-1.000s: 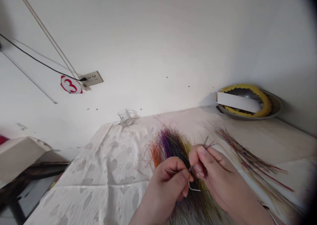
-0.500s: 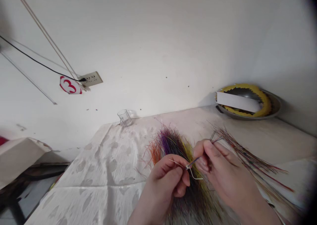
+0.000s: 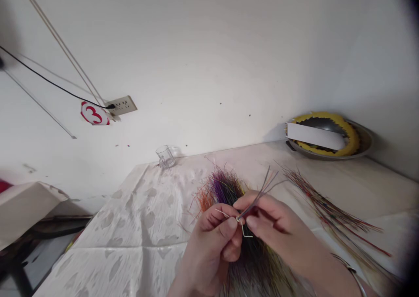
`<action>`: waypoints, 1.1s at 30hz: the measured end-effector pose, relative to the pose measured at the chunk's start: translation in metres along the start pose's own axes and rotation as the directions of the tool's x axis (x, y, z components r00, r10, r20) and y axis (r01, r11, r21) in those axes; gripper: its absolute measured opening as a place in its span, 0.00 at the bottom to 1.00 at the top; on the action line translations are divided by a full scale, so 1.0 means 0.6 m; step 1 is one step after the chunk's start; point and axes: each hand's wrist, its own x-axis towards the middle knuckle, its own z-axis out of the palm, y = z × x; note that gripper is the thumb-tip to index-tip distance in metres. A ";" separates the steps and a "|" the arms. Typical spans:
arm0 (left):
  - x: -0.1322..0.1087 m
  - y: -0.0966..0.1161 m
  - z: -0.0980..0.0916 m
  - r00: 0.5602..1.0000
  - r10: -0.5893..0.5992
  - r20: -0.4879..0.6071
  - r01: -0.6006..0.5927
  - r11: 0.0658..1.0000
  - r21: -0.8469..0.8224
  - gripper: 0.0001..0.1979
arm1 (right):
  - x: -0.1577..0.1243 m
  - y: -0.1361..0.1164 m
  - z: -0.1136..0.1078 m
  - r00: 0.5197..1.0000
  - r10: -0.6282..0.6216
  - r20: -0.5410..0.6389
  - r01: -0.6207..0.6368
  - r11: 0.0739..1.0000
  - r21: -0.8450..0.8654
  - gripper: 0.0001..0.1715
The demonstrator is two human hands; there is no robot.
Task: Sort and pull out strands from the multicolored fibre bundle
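Observation:
My left hand (image 3: 214, 236) is closed in a pinch on a small bundle of thin wire-like strands (image 3: 258, 194), just beside a pale knot (image 3: 238, 219). The strands fan out to the upper right, and a bent white end (image 3: 247, 236) hangs below the knot. My right hand (image 3: 278, 223) is around the strands by the knot, its thumb and index finger apart. Whether its other fingers touch them I cannot tell. Under both hands lies a thick pile of coloured strands (image 3: 224, 186) in orange, purple, black and yellow, partly hidden by them.
To the right lies a looser bunch of long strands (image 3: 327, 201). A metal bowl (image 3: 365, 146) with a yellow ring (image 3: 352, 133) and a white strip (image 3: 314, 135) stands at the back right. A clear glass mug (image 3: 166, 157) is by the wall on the patterned tablecloth (image 3: 131, 227).
My right hand has moved left to the knot, and its thumb and index finger have parted from the strands, which now fan out freely. My left hand has shifted slightly left with the bundle.

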 end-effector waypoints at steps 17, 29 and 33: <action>-0.008 0.000 0.000 0.997 -0.079 0.026 0.079 0.997 0.003 0.10 | 0.006 0.001 -0.009 0.914 -0.360 0.188 0.400 0.879 -0.260 0.24; -0.009 0.002 0.012 0.961 0.259 -0.094 -0.151 0.781 0.606 0.11 | 0.000 0.002 0.010 0.999 -0.024 -0.033 0.021 0.996 -0.090 0.04; -0.006 0.003 0.011 0.919 0.394 -0.031 -0.190 0.508 0.840 0.10 | 0.001 0.004 0.010 0.993 0.063 -0.102 -0.073 0.992 -0.104 0.08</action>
